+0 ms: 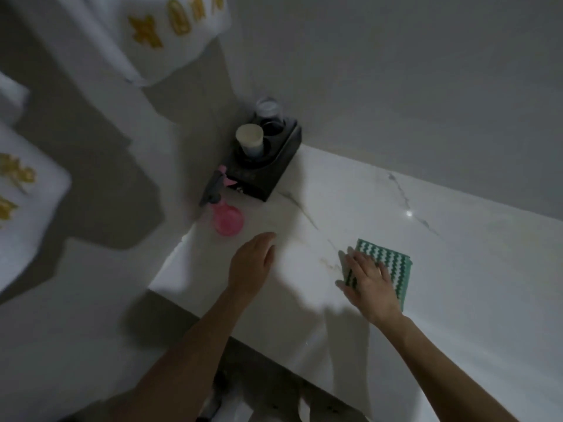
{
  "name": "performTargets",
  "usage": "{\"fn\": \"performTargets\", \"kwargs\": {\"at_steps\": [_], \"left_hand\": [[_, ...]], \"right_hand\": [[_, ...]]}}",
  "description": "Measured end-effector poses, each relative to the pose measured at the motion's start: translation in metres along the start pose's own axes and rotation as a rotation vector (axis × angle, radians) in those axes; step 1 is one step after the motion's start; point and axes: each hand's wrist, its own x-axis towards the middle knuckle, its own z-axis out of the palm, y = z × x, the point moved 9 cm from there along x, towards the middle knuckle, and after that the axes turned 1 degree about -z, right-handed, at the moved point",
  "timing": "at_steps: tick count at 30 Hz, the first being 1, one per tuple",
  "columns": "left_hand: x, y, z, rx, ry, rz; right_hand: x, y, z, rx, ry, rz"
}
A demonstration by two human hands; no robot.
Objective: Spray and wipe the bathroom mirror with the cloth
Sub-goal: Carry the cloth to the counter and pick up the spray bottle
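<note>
so you're gathering tools: right hand [370,284] flat, fingers spread on the cloth [384,263]; left hand [251,263] fingers together, empty; next grab the spray bottle [227,216] near the table's left edge.

Dim light falls on a white marble table [365,208] veined grey, against plain grey walls [396,71]; white towels [170,32] hang at left.

A bathroom: marble vanity counter [396,239], cup holder [268,166], embroidered white towels [170,35].
</note>
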Motion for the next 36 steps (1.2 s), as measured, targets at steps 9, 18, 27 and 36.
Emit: {"fn": "performTargets", "kwargs": {"at_steps": [9, 18, 27, 36], "left_hand": [[-0.015, -0.079, -0.073, 0.102, 0.121, -0.246], [0.007, -0.140, -0.059, -0.224, 0.023, -0.541], [0.047, -0.144, -0.038, -0.375, -0.039, -0.513], [0.055, -0.141, -0.025, -0.304, -0.042, -0.595]], "right_hand": [[0.051, -0.069, -0.002, 0.052, -0.018, -0.110], [0.085, -0.124, -0.016, 0.122, -0.018, -0.206], [0.102, -0.135, -0.026, 0.157, 0.049, -0.203], [0.097, -0.114, -0.030, 0.164, 0.072, -0.150]]}}
